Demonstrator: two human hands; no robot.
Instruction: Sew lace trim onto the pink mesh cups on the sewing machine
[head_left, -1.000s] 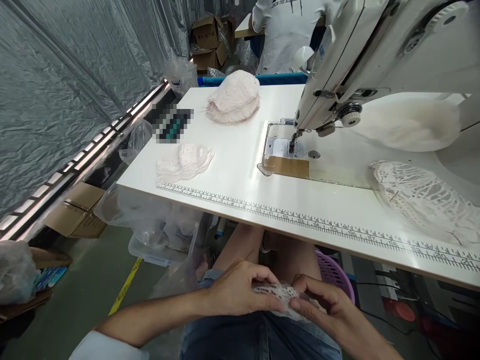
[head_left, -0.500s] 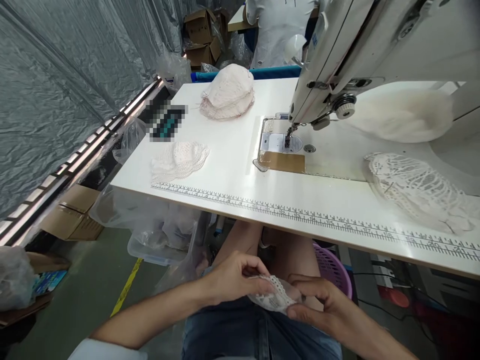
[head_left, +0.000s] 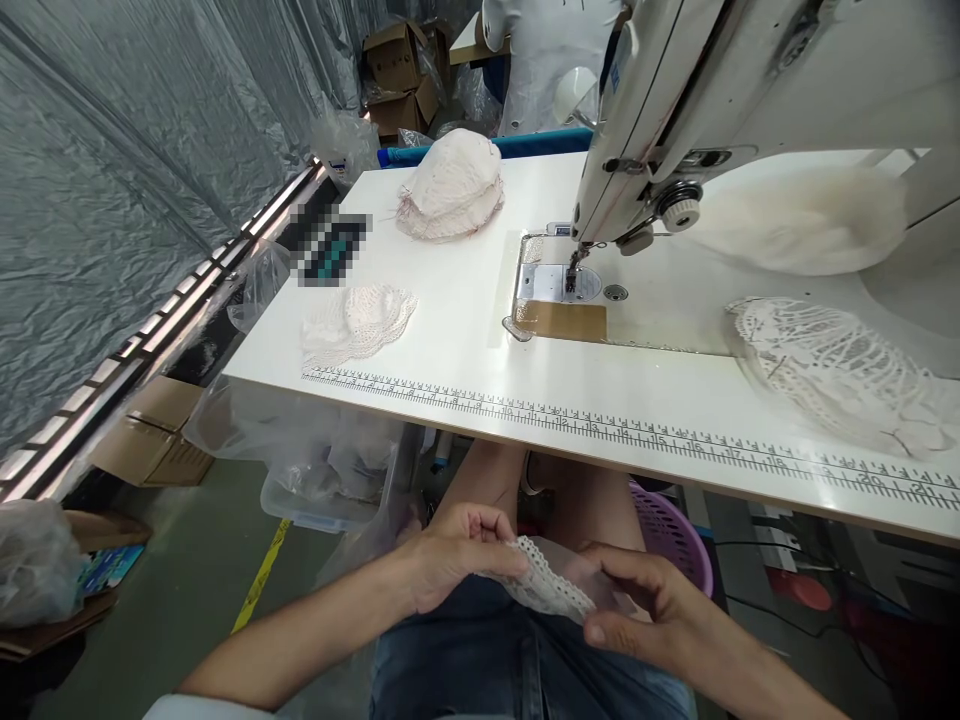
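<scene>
Above my lap, a small white lace piece (head_left: 546, 585) with sheer mesh behind its scalloped edge stretches between my two hands. My left hand (head_left: 466, 555) pinches its left end between thumb and fingers. At the other end, my right hand (head_left: 637, 600) grips the lace and mesh with thumb below and fingers above. On the table over my hands stands a white sewing machine (head_left: 675, 130), its needle and presser foot above the metal plate. Another white lace piece (head_left: 360, 322) lies flat at the table's left, and a lace stack (head_left: 832, 370) rests at the right.
A pile of pale cup-shaped pieces (head_left: 451, 185) sits at the table's back left. Cream fabric (head_left: 802, 220) lies under the machine arm. Below the table are a clear plastic bin (head_left: 322, 505) and a purple basket (head_left: 671, 535). A person in white (head_left: 555, 60) is beyond the table.
The lace piece is drawn out a little wider, showing more sheer mesh. My left hand has shifted slightly left, and the view has turned slightly.
</scene>
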